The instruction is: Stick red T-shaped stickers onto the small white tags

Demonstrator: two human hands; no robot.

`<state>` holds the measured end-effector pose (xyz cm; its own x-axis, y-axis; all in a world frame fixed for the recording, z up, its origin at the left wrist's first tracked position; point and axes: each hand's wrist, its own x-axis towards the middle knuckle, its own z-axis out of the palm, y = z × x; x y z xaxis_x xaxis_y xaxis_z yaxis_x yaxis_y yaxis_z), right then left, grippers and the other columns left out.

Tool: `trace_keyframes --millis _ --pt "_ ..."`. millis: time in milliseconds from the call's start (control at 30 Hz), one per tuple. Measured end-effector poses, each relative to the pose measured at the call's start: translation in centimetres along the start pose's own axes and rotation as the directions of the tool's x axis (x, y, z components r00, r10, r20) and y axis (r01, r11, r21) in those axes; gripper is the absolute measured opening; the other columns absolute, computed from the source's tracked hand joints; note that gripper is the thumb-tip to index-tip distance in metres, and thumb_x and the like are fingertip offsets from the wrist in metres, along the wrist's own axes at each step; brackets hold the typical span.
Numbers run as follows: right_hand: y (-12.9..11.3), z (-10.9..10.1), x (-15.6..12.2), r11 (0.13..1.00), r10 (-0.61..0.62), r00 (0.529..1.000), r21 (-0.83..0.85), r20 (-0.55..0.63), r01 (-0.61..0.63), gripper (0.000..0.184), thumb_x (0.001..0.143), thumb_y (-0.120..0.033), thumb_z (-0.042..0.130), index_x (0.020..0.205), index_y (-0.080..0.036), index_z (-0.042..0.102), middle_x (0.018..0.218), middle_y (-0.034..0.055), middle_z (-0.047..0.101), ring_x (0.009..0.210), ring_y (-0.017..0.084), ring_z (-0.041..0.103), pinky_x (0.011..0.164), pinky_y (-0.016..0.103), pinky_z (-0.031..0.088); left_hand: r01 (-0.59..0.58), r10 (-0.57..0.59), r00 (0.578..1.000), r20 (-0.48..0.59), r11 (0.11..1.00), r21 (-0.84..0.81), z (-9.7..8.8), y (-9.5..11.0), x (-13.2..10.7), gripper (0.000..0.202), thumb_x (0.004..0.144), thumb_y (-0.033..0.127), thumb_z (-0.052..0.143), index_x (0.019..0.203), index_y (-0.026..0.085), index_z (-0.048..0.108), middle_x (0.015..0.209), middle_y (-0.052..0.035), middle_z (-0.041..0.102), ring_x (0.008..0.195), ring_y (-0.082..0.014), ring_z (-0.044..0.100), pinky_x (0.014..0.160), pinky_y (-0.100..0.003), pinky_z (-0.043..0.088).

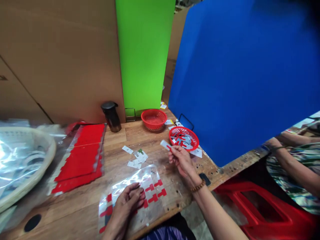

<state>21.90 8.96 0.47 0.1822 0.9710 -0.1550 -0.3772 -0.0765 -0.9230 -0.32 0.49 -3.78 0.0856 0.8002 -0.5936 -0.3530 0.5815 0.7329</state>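
Head view, right hand (pixel 182 159) pinching small card (pixel 165 144), left hand (pixel 128 200) flat on sticker sheet (pixel 150 193)

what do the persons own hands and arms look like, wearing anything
Both hands are bare, no gloves: left hand, right hand. The forearms show no sleeves. A brown bead bracelet circles the right wrist. No rings or watch can be made out.

Left hand (pixel 127 200): bare
Right hand (pixel 181 160): bare
Right wrist: brown bracelet (pixel 198 186) of round beads
Lap: dark purple patterned cloth (pixel 168 233)
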Motion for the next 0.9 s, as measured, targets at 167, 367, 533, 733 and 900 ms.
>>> trace_keyframes --millis 167,367,533,733,900 --pt "0.4 -0.4 1.5 0.982 -0.189 0.967 -0.04 -0.172 0.185 0.04 0.068 -0.036 0.066 0.1 -0.022 0.046 0.074 -0.0016 0.064 0.052 0.01 0.058 0.049 0.021 0.048 -0.008 0.007 0.999 -0.033 1.0 -0.015 -0.1 -0.6 0.4 0.054 0.059 0.034 0.078 0.104 0.014 0.057 0.101 -0.014 0.068 0.08 -0.0204 0.069 0.072 -0.027 0.055" --pt "2.9 -0.5 0.2 0.818 -0.364 0.929 -0.5 -0.068 0.284 0.024 0.077 -0.037 0.054 0.09 -0.017 0.059 0.076 0.0039 0.063 0.063 0.017 0.059 0.058 0.031 0.049 0.01 -0.01 1.0 -0.004 1.0 -0.01 -0.1 -0.1 0.0 0.049 0.062 0.029 0.077 0.103 0.013 0.057 0.101 -0.014 0.068 0.082 -0.0206 0.068 0.075 -0.029 0.054" --pt "0.2 -2.6 1.4 0.388 -0.6 0.796 -0.841 0.08 0.378 0.023 0.08 -0.031 0.054 0.098 -0.019 0.064 0.105 0.0101 0.06 0.101 0.025 0.049 0.091 0.041 0.034 -0.002 0.002 1.0 -0.003 1.0 -0.017 -0.2 -0.5 0.3 0.048 0.06 0.029 0.077 0.101 0.012 0.059 0.1 -0.0148 0.068 0.079 -0.0203 0.068 0.073 -0.028 0.054" --pt "-0.6 -4.8 3.4 -0.117 -0.475 0.825 -0.951 0.307 0.287 0.021 0.084 -0.034 0.054 0.094 -0.019 0.065 0.096 0.0114 0.061 0.091 0.026 0.049 0.082 0.041 0.032 -0.019 0.018 0.999 -0.05 0.999 -0.027 0.0 -1.0 0.9 0.048 0.057 0.031 0.079 0.097 0.012 0.06 0.095 -0.0144 0.069 0.074 -0.0193 0.068 0.068 -0.028 0.054" --pt "-0.5 -4.2 2.4 -0.06 -0.513 0.804 -0.947 0.3 0.316 0.025 0.087 -0.035 0.049 0.101 -0.019 0.062 0.1 0.0122 0.059 0.095 0.027 0.048 0.085 0.043 0.032 -0.031 0.031 0.997 -0.065 0.999 -0.007 0.1 -1.2 0.9 0.048 0.057 0.033 0.079 0.096 0.012 0.06 0.095 -0.0143 0.068 0.075 -0.0194 0.068 0.069 -0.027 0.053"
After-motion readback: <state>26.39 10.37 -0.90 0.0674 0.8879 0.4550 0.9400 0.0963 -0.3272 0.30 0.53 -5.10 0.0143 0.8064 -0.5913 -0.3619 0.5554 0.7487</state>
